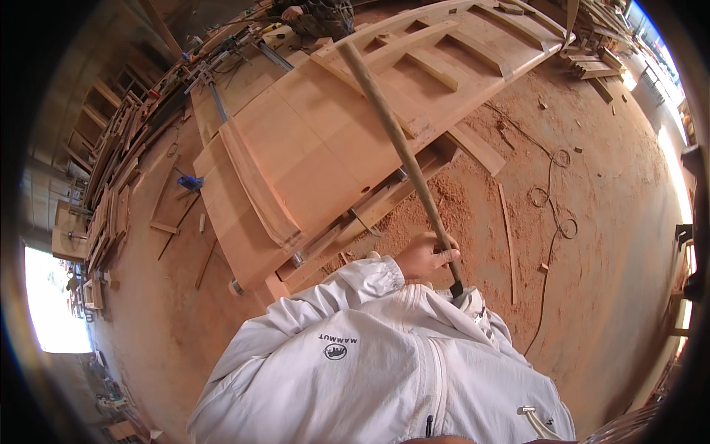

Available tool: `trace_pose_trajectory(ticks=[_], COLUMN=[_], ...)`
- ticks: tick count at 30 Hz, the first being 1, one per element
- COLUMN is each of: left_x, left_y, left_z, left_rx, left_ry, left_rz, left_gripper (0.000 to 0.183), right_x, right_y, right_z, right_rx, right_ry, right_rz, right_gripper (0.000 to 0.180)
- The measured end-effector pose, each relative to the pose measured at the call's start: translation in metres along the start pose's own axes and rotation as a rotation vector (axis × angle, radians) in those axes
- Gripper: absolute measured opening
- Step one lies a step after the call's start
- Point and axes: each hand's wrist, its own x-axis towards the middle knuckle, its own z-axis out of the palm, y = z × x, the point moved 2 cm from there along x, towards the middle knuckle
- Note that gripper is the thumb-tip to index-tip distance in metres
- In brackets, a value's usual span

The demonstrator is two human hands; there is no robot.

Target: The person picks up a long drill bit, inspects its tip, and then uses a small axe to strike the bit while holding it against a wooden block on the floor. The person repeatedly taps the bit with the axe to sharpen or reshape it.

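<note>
My left hand grips a long round wooden pole near its lower end, with the thumb and fingers around it. The pole slants up and left across the view, over a large wooden panel assembly. Its lower end has a dark fitting against my white jacket. My right hand is out of view; the right sleeve lies beside the fitting. A thick curved wooden piece lies across the near part of the panel. Wooden battens stand out from its far part.
Wood shavings cover the floor beside the panel. A cable winds over the floor at right, near a thin wood strip. Bar clamps and a person are beyond the panel. Stacked lumber lies at left.
</note>
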Motion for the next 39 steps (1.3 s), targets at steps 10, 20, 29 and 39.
trace_pose_trajectory(ticks=[10, 20, 29, 39], left_x=[-0.013, -0.028, -0.065, -0.137], left_y=[0.013, 0.02, -0.002, -0.038], left_z=[0.012, 0.016, -0.018, -0.081], left_rx=[0.072, 0.102, 0.002, 0.04], left_ry=[0.038, -0.053, 0.275, 0.54], left_rz=[0.054, -0.037, -0.158, -0.275], left_gripper=[0.028, 0.042, 0.026, 0.025], right_x=[-0.009, -0.002, 0.022, 0.085], right_y=[0.046, 0.05, 0.049, 0.026], right_z=[-0.002, 0.002, 0.007, -0.03], right_rx=[-0.019, 0.016, 0.027, -0.174], right_ry=[-0.042, -0.061, -0.093, -0.106], right_rz=[0.026, 0.017, -0.026, -0.004], right_gripper=[0.034, 0.035, 0.035, 0.044])
